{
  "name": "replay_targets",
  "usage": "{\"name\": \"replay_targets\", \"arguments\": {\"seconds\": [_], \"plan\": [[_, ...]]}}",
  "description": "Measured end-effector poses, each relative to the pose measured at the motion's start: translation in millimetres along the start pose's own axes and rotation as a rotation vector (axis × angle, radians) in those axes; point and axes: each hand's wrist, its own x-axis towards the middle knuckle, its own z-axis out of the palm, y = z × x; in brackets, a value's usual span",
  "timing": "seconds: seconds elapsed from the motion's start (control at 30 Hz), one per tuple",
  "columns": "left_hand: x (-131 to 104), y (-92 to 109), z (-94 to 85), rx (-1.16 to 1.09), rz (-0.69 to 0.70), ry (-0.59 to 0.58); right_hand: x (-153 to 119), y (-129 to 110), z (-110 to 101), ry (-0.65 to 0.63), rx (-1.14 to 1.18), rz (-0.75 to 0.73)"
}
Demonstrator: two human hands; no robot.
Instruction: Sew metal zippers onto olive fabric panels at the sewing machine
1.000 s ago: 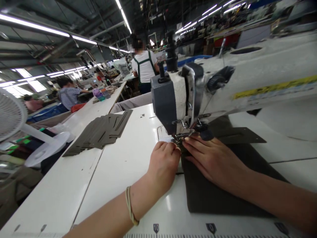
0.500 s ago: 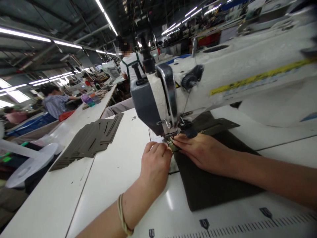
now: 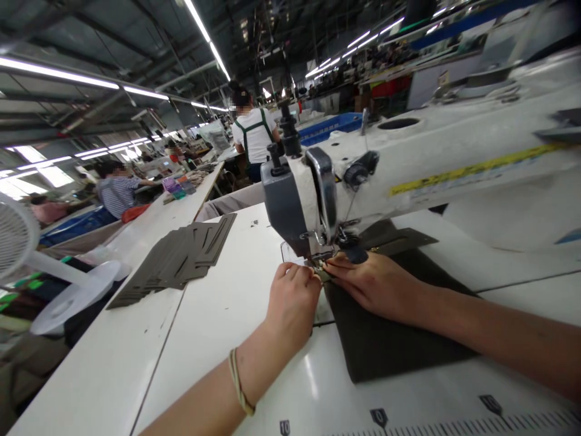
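Observation:
A dark fabric panel (image 3: 390, 339) lies on the white table under the head of a sewing machine (image 3: 290, 200). My left hand (image 3: 295, 300), fingers curled together, pinches the panel's edge just in front of the presser foot (image 3: 320, 261). My right hand (image 3: 376, 281) rests flat on the panel, its fingers stretched toward the needle area. Beyond the right hand lies a slotted dark strip (image 3: 411, 240). The needle tip and the exact spot under the foot are too small to make out.
A stack of grey-brown cut pieces (image 3: 181, 254) lies on the table's left part. A white fan (image 3: 77, 284) stands at the left edge. The machine arm (image 3: 476, 139) spans the right. Farther back are a person in a white shirt (image 3: 256, 136) and another in stripes (image 3: 117, 194).
The view has shifted, so the scene sits slightly farther right and lower. Both hands keep nearly the same place at the presser foot, and the panel has hardly moved.

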Motion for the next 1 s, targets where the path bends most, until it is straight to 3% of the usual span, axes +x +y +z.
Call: {"name": "replay_targets", "arguments": {"seconds": [0.3, 1.0], "plan": [[0.4, -5.4, 7.1, -0.034, -0.008, 0.058, 3.0, 0.4, 0.2, 0.026, -0.061, -0.001], [0.0, -7.5, 5.4, -0.055, -0.02, 0.034, 3.7, 0.9, 1.1, 0.005, -0.029, -0.011]]}}
